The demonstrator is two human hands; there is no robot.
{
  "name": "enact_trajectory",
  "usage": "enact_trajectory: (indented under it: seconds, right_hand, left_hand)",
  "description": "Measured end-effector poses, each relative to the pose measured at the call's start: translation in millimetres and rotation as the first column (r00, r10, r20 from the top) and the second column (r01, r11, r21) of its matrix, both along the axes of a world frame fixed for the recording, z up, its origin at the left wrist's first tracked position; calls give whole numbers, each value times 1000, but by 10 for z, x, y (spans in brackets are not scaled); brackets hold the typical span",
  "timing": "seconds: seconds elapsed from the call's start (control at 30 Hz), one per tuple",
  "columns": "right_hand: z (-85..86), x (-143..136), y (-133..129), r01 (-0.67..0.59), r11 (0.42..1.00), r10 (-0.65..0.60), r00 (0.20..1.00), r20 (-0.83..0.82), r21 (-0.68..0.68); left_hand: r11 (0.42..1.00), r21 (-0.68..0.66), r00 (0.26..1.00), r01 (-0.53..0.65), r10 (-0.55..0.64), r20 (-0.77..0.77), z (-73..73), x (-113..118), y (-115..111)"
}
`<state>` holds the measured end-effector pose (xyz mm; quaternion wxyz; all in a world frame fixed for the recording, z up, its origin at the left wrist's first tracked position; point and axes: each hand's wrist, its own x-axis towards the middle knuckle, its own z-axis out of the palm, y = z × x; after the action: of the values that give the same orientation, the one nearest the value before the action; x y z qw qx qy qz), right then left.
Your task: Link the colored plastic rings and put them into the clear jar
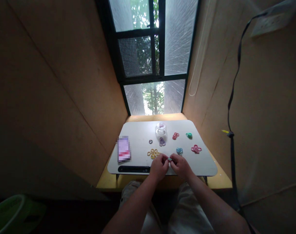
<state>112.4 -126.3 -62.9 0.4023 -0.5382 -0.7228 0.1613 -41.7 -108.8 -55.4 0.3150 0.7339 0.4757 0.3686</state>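
Observation:
Both hands meet over the near edge of a white tabletop [138,133]. Between the fingertips of my left hand [159,167] and my right hand [180,165] is a small green band [170,159], pinched from both sides. Yellow bands [153,153] lie just beyond my left hand, and blue bands [179,150] just beyond my right. Farther back are purple bands [162,141], red bands [175,136], green bands [189,135] and pink bands [196,149]. One dark band [150,141] lies apart.
A clear round container [160,130] stands at the back of the tabletop. On the left lies a blurred purple package [123,149]. A black tray [134,169] runs along the near edge. A black cord [232,97] hangs at the right wall.

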Motion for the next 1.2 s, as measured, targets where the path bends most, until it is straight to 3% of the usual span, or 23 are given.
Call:
enact_trajectory:
  seconds: [0.2, 0.4, 0.67, 1.2]
  right_hand:
    - [-1, 0, -4, 7, 1000, -7, 1000, -5, -11]
    - [-21, 7, 7, -6, 1000, 6, 1000, 1, -5]
    - [18, -2, -21, -3, 1000, 3, 1000, -3, -1]
    - [22, 2, -24, 1, 1000, -1, 1000, -21, 1]
  left_hand:
    - [1000, 15, 1000, -13, 13, 13, 8, 5, -2]
    - [999, -33, 987, 40, -34, 157, -3, 10, -11]
    - [1000, 12, 998, 16, -17, 58, -30, -7, 19]
    - [1000, -31, 999, -1, 2, 38, -49, -3, 14]
